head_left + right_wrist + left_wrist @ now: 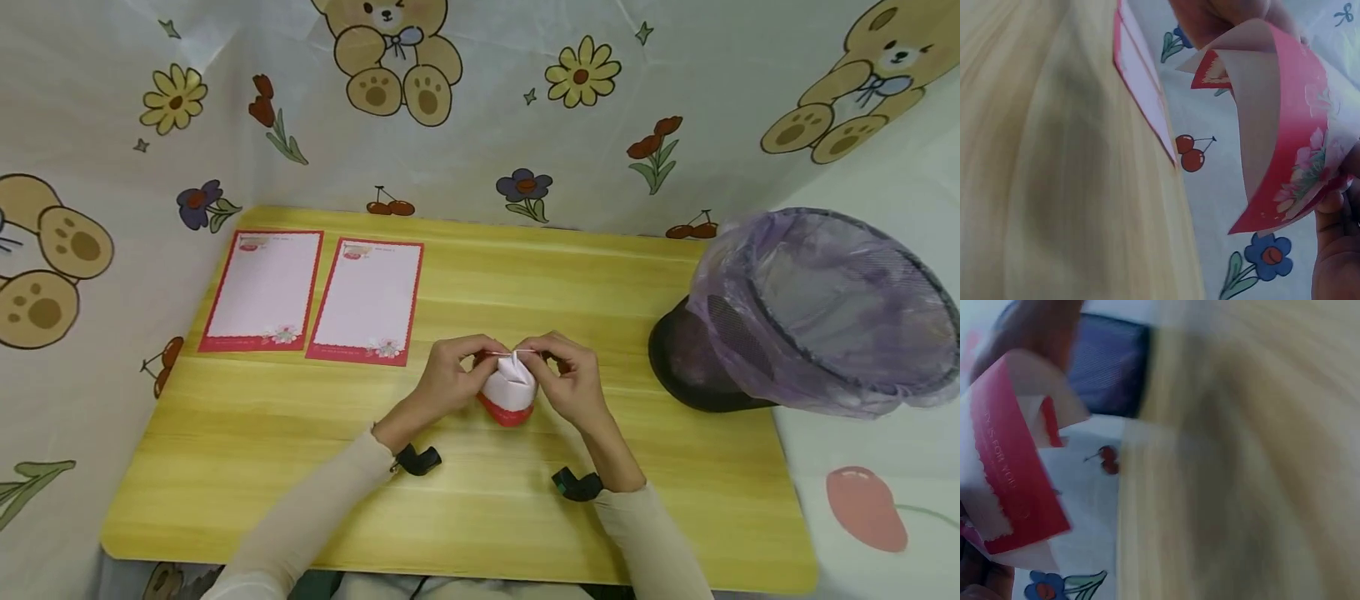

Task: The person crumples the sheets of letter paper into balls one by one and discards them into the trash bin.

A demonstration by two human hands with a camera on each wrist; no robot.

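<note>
A sheet of paper, white with a red border, is bent into a curved, folded shape between both hands above the table. My left hand pinches its upper left edge, and my right hand pinches the upper right edge, fingertips close together. The left wrist view shows the red band with printed lettering on the curved paper. In the right wrist view, pink flowers are printed on the band of the paper, and its ends curl inward.
Two flat white sheets with red borders, one beside the other, lie at the table's back left. A black mesh bin with a purple liner stands at the right. A patterned cloth hangs behind the table.
</note>
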